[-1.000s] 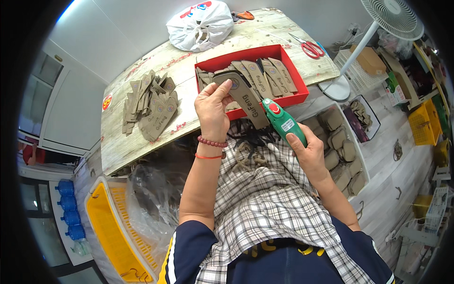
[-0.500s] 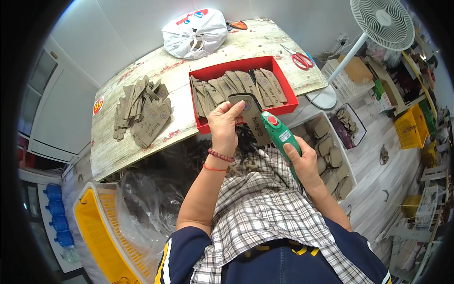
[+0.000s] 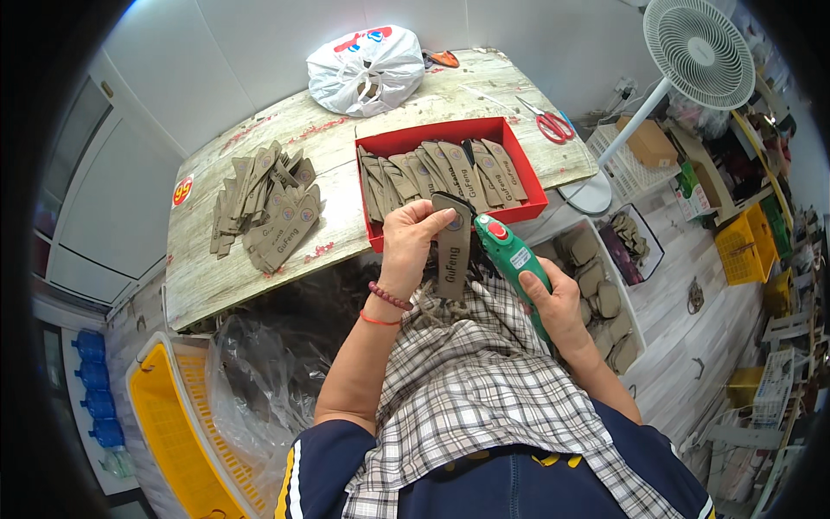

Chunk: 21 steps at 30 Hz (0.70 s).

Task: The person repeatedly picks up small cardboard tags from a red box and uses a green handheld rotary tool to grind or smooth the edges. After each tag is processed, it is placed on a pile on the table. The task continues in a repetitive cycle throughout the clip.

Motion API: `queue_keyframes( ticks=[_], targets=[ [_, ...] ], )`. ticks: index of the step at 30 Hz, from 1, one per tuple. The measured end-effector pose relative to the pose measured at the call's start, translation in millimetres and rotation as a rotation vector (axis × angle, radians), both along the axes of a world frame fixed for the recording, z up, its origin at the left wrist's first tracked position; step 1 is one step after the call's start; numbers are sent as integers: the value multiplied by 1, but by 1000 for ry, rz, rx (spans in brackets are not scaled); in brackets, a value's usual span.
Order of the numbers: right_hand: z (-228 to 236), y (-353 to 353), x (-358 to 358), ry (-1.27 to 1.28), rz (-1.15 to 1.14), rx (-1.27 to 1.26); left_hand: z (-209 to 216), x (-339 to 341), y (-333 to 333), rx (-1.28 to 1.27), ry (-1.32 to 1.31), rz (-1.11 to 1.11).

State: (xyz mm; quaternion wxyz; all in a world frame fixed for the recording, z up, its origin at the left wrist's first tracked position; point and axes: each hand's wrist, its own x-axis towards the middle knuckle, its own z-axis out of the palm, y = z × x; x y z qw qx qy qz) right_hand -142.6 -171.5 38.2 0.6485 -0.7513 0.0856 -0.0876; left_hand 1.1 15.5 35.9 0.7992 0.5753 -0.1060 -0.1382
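Tan strip [image 3: 453, 258] above plaid apron [image 3: 480, 372], pinched in fingers of left hand [image 3: 410, 240]; green tool [image 3: 510, 253] just beside it, grasped in fingers of right hand [image 3: 558, 304]; apparently edge work, next calling for steady alignment.

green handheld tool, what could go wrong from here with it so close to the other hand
The green tool in the right hand has its front end near the left hand, so a slip might hurt the fingertips.
The khaki strip is pinched near its top, so it could swing or twist if bumped.
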Motion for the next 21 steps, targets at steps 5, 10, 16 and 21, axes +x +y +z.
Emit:
queue_keyframes(
  ticks=[5, 10, 16, 21],
  targets=[
    [2, 3, -5, 14, 11, -37, 4, 0, 1, 46, -53, 30],
    [4, 3, -7, 8, 24, -44, -9, 8, 5, 172, -170, -8],
    [4, 1, -6, -14, 33, -19, -5, 3, 4, 240, -216, -120],
    [5, -2, -7, 5, 32, 10, -3, 11, 10, 417, -343, -211]
  ],
)
